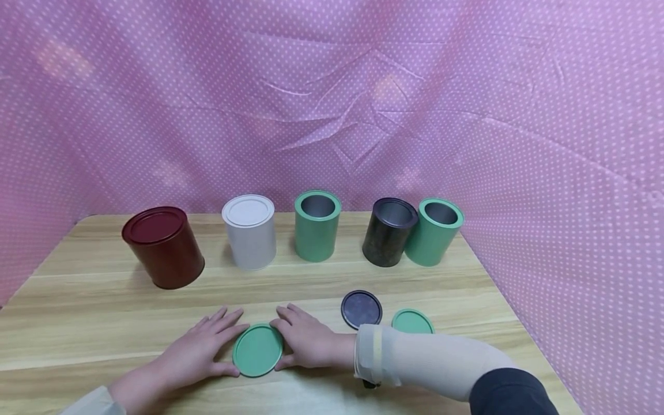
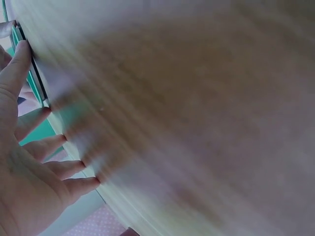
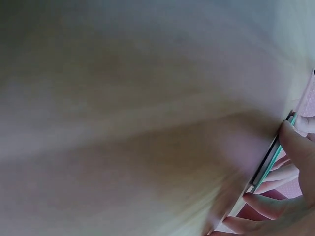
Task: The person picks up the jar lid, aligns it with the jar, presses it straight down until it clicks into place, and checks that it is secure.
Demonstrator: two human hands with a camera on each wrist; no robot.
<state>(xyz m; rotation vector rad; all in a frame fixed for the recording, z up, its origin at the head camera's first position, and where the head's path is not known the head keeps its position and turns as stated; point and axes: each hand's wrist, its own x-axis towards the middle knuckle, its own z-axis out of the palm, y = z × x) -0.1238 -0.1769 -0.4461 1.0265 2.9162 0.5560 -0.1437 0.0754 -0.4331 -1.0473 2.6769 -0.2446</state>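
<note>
A round green lid [image 1: 257, 350] lies at the front of the wooden table, between the two hands. Along its left edge, the left hand [image 1: 199, 351] touches it with thumb and index finger; the other fingers are spread, their tips on the table in the left wrist view. Opposite, the right hand [image 1: 311, 340] touches the lid's right edge with thumb and index finger. From the side in the right wrist view, the lid [image 3: 269, 160] looks like a thin green rim with a dark line beneath. Neither hand's fingers are curled tightly.
A black lid [image 1: 361, 309] and a second green lid [image 1: 412, 321] lie near the right forearm. Behind stand a closed red can [image 1: 171, 256], a closed white can [image 1: 252, 245], and uncovered green [image 1: 316, 239], black [image 1: 385, 242] and green [image 1: 430, 245] cans. Pink dotted cloth [image 1: 332, 104] surrounds the table.
</note>
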